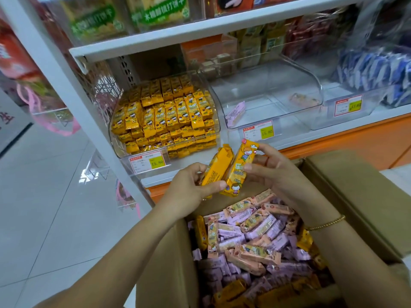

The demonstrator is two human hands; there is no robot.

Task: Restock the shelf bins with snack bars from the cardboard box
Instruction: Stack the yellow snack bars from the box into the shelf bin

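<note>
- Nearest, the box [355, 196]: brown card with its flaps open, heaped with loose bars [255, 236]. They're pink, peach and a few yellow, in glossy wrappers with crimped ends, lying every which way.
- Just above it, the left hand [191, 187] curls round a yellow bar [219, 167], printed back showing. The right hand [273, 170] pinches a second yellow bar [241, 167] between thumb and fingertips, cartoon front showing. The two stand side by side, tilted.
- My call: turn both faces the same way and square the pair before placing. That slick film looks likely to slip in a loose hold.
- Further on, the yellow bin [114, 141]: hard clear plastic with a curved front, packed in neat rows. Lay these on top, matching the rows.
- To its right, a clear bin [266, 103], nearly bare, with one pink bar [235, 113] at the front.
</note>
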